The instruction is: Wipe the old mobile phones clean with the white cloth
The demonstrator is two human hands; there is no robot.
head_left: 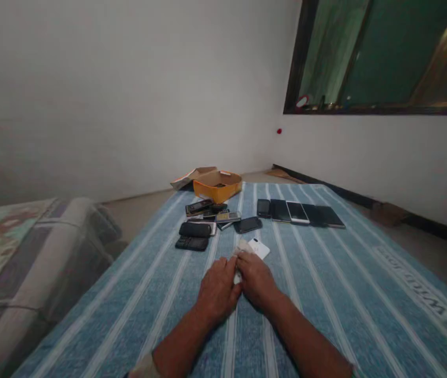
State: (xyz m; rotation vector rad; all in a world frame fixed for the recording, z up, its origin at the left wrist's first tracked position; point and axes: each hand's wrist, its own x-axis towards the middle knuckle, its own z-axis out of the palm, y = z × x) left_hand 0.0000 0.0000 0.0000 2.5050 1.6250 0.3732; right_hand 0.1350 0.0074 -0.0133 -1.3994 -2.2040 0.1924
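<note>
My left hand [217,291] and my right hand [255,281] rest side by side on a blue striped mat [326,294], fingers curled together around a small pale object [243,247] that I cannot make out. A white phone [259,248] lies just beyond my fingertips, touching or nearly touching that object. Further out is a loose cluster of dark old phones [208,220].
A row of dark smartphones [300,212] lies to the right of the cluster. An open yellow cardboard box [217,186] stands at the mat's far edge. A folded grey mattress [42,262] sits at the left. White walls and a dark-framed window [384,58] close the corner.
</note>
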